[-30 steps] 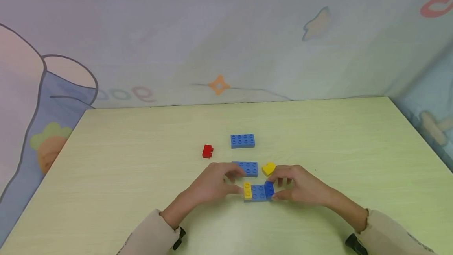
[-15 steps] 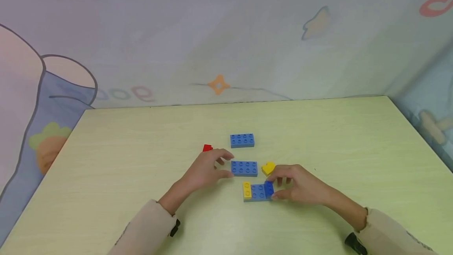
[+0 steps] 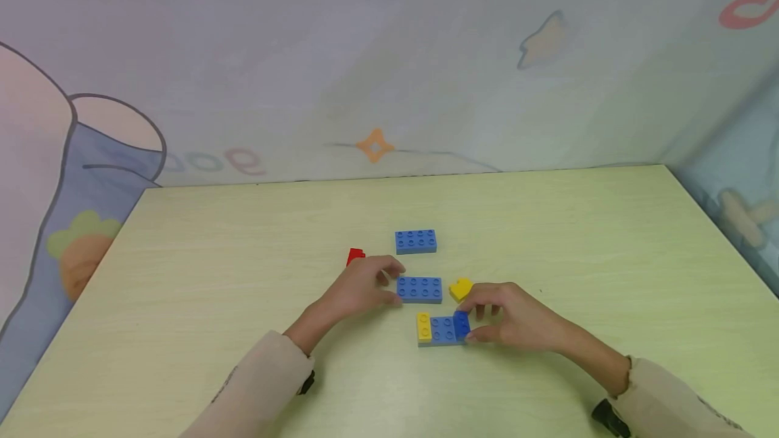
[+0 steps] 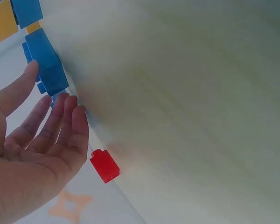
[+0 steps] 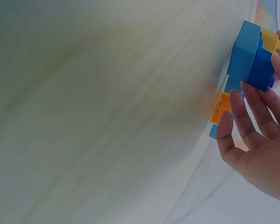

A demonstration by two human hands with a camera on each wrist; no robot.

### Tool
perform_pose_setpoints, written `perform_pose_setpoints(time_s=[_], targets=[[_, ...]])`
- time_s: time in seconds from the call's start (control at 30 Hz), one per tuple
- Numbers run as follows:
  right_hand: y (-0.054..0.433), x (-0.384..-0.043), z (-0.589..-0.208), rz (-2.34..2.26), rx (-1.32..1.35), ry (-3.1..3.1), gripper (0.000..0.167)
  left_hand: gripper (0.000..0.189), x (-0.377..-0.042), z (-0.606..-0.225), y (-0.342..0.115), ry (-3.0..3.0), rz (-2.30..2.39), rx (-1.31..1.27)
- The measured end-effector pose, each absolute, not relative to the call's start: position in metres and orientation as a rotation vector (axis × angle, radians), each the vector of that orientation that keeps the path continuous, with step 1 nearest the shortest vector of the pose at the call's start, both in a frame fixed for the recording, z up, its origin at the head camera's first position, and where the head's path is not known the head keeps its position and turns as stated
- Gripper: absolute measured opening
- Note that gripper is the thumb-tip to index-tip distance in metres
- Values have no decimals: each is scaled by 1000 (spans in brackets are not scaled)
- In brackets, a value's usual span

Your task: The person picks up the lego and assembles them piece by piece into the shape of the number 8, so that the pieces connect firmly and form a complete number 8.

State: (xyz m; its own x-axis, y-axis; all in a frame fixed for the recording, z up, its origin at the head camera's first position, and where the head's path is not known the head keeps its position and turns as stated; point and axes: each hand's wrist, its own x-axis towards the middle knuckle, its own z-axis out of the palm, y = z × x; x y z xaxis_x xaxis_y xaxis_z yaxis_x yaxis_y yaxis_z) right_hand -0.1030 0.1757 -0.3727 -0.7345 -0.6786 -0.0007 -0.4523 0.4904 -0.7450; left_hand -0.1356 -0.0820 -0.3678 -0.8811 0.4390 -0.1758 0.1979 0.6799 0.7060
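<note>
My right hand (image 3: pixel 517 316) pinches a dark blue brick (image 3: pixel 462 325) between thumb and fingers. That brick sits on the right end of a light blue brick (image 3: pixel 442 331), and a small yellow brick (image 3: pixel 424 327) is fixed on its left end. Just behind lies a second light blue brick (image 3: pixel 420 290), flat with its studs up. At its left end is my left hand (image 3: pixel 359 289), thumb and fingers apart on either side of the corners. In the left wrist view the thumb overlaps this blue brick (image 4: pixel 46 65); whether it touches is hard to tell.
Farther back lies a third light blue brick (image 3: pixel 416 241). A red brick (image 3: pixel 356 255), partly hidden behind the left hand, rests to the left. Near the right fingertips is a yellow piece (image 3: pixel 460 288). The pale wooden table (image 3: pixel 243 242) ends at a printed cloth backdrop.
My left hand has left the yellow brick's side and moved left and back to the second light blue brick, covering part of the red one. My right hand stays on the dark blue brick.
</note>
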Motion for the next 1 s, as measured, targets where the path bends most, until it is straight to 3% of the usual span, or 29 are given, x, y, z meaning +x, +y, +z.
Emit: perform_pose_setpoints(time_s=[1.0], targets=[[176, -103, -371, -1087, -938, 2438, 26, 30, -136, -370, -76, 2607, 933, 539]])
